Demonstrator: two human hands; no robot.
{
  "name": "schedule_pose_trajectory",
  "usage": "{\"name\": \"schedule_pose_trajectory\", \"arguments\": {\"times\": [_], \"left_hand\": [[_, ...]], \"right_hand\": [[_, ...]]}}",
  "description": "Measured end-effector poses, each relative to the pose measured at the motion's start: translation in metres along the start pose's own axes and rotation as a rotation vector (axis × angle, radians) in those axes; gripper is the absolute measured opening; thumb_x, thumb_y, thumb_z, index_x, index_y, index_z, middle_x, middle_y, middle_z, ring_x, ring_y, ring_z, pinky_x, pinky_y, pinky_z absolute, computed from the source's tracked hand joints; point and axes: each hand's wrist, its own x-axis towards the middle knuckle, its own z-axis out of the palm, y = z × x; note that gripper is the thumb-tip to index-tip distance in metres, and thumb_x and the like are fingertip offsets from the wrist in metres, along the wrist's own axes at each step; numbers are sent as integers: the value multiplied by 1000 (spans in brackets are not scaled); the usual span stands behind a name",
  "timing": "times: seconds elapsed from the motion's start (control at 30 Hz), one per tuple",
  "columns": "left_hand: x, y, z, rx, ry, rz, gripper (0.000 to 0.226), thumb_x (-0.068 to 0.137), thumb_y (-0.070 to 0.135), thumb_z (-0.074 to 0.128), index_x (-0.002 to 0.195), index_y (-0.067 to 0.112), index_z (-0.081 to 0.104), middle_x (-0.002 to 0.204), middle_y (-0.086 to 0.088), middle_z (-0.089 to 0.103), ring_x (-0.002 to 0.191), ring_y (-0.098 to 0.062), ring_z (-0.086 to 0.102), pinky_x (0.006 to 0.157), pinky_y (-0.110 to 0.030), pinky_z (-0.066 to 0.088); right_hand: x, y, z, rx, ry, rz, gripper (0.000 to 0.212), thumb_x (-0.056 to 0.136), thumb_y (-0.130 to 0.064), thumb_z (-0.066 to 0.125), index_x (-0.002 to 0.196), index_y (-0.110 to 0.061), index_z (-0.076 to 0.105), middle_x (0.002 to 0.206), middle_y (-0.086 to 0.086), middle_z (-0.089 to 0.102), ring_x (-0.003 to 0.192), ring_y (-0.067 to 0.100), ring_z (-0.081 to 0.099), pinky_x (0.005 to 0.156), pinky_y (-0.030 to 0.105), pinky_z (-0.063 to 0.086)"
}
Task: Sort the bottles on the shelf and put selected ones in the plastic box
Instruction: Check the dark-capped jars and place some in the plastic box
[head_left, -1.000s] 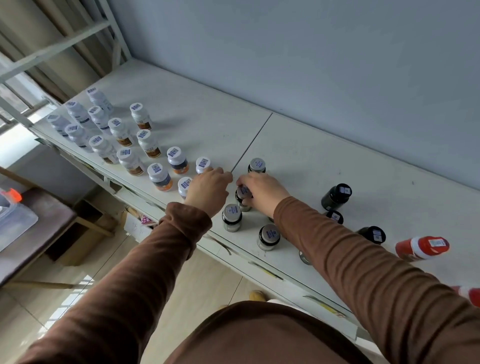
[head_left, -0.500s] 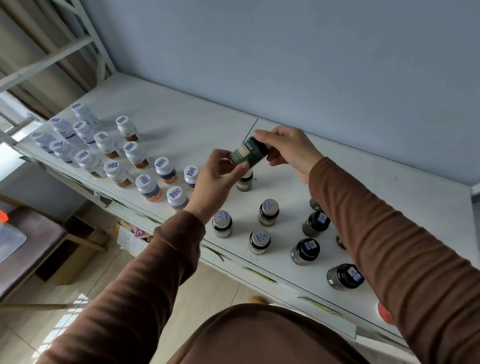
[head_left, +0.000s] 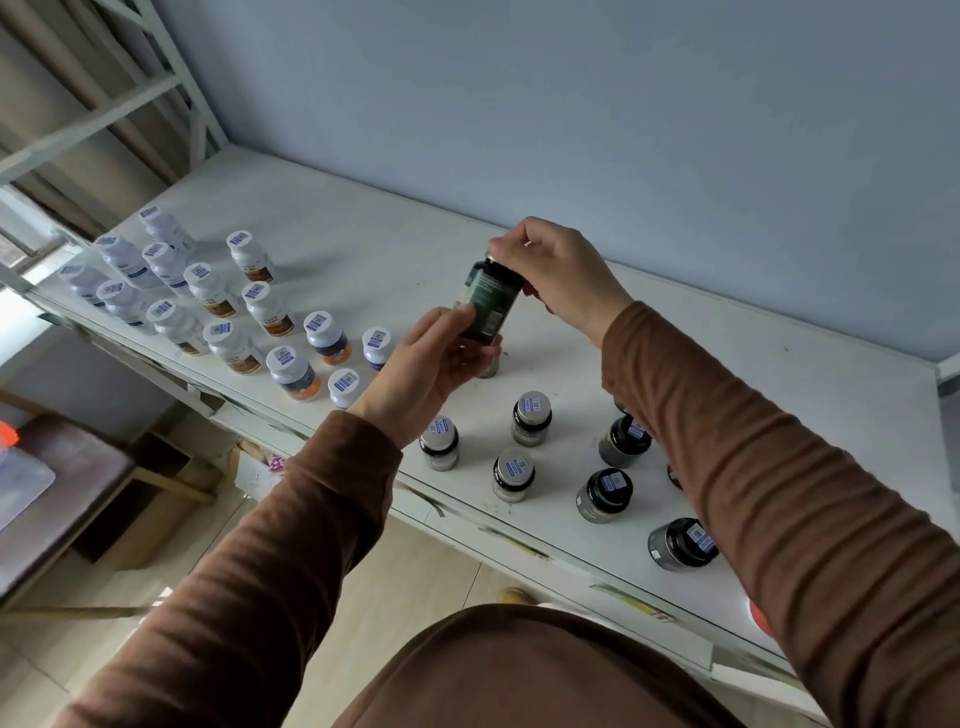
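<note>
A dark green bottle (head_left: 488, 304) is held up in the air above the white shelf (head_left: 519, 208), over the middle of its span and nearer the back wall than the front edge. It is a short, round bottle with a dark cap at the top and a dark green label wrapped round its side, printed with fine pale text too small to read; it leans slightly, cap end tipped toward the wall. The right hand (head_left: 561, 275) is closed over the cap, fingers curled down around it, while the left hand (head_left: 431, 358) grips the lower body, thumb pressed on the label and fingers wrapped under the base. Both sleeves are brown. On the shelf's left end stands a cluster of white bottles (head_left: 208, 301) with white caps, each bearing a small blue-and-white barcode sticker on top; several show brown or orange label bands low on their sides. Toward the front edge, below the hands, stand squat grey jars (head_left: 530, 418) with silver-grey lids and the same stickers, and further right along that edge stand black-capped jars (head_left: 605, 493), one partly hidden by the right forearm. At the far left, off the shelf, a clear plastic box (head_left: 21, 483) rests on a dark table (head_left: 78, 478).
</note>
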Motion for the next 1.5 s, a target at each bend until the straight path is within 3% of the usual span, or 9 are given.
{"name": "schedule_pose_trajectory", "arguments": {"times": [0.13, 0.3, 0.5, 0.7, 0.9, 1.07, 1.13, 1.3, 1.5], "left_hand": [[-2, -2, 1, 686, 282, 351, 48, 75, 21, 84, 102, 8, 46, 91, -6, 56, 76, -13, 53, 67, -23, 44], [-5, -14, -2, 1182, 442, 645, 53, 70, 31, 83, 95, 18, 38, 91, 0, 47, 82, -22, 42, 67, -29, 31], [-3, -23, -21, 1251, 290, 495, 52, 73, 34, 83, 104, 18, 44, 99, 1, 55, 90, -20, 47, 73, -30, 39], [-1, -13, -63, 1662, 187, 285, 35, 88, 21, 68, 121, 23, 58, 119, -2, 58, 114, -26, 53, 88, -44, 49], [1, -16, -67, 1691, 246, 242, 29, 93, 23, 63, 122, 25, 60, 122, 0, 61, 115, -24, 56, 87, -42, 51], [5, -20, -65, 1701, 250, 254, 29, 93, 24, 62, 123, 23, 60, 121, 0, 60, 114, -24, 56, 73, -31, 38], [8, -19, -65, 1682, 242, 267, 29, 93, 25, 63, 122, 23, 60, 120, 0, 61, 111, -24, 57, 76, -34, 44], [27, -14, -55, 1715, 241, 342, 31, 91, 27, 64, 122, 22, 59, 117, -1, 63, 110, -25, 56, 82, -36, 46], [61, -16, -48, 1779, 224, 268, 35, 92, 27, 63, 126, 21, 57, 119, -2, 62, 113, -25, 54, 79, -36, 43]], "right_hand": [[-11, 14, 2, -51, -127, -96, 30, 101, -34, 45, 122, -23, 63, 90, -17, 61, 72, -6, 55, 65, 19, 43], [-18, 32, 12, -125, -169, -170, 42, 98, -45, 51, 136, -27, 53, 113, -7, 60, 92, 13, 62, 82, 38, 57], [-13, 40, 20, -201, -143, -170, 31, 94, -37, 61, 122, -25, 62, 104, -3, 62, 93, 16, 60, 84, 39, 56], [-18, 52, 61, -555, -275, -200, 34, 85, -35, 69, 116, -24, 64, 109, 1, 63, 98, 22, 61, 83, 29, 45], [-20, 68, 93, -773, -392, -196, 40, 88, -27, 66, 126, -21, 58, 114, 7, 57, 103, 32, 61, 85, 38, 49], [-22, 76, 90, -768, -444, -152, 56, 84, -28, 71, 136, -23, 51, 126, 7, 58, 111, 32, 59, 91, 39, 49], [-20, 76, 77, -666, -386, -117, 55, 85, -33, 71, 136, -24, 53, 127, 4, 62, 109, 26, 61, 91, 33, 47], [1, 73, 38, -502, -72, -36, 21, 87, -29, 68, 107, -21, 67, 94, -4, 67, 84, 15, 62, 84, 32, 51], [27, 87, 48, -594, -219, 15, 50, 84, -31, 73, 129, -18, 55, 122, 6, 59, 107, 24, 59, 89, 32, 45]]}}
